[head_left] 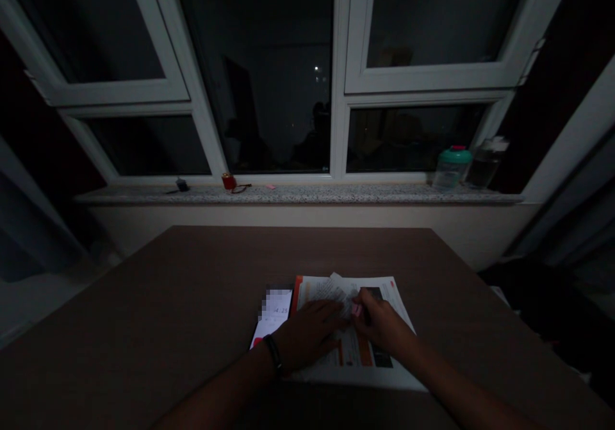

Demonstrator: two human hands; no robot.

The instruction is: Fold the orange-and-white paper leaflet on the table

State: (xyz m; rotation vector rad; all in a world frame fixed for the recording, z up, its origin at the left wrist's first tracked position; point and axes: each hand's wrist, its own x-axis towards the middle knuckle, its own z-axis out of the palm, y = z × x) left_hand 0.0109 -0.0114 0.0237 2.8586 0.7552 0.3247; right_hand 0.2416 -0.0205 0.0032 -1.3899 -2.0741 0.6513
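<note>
Forearms [225, 382] are stretching forward. The left hand [310, 329] is lying flat on a booklet [353, 354], the right hand [379, 322] pinching a pink object [356, 309].

Right hand [372, 318] partly covers the pink thing [356, 309] at 5 o'clock, can't tell what it is. Left hand [312, 330] hides some of the booklet [384, 379], 6 o'clock; print's too tiny. Phone [278, 314] at 7's pixelated up top.
</note>
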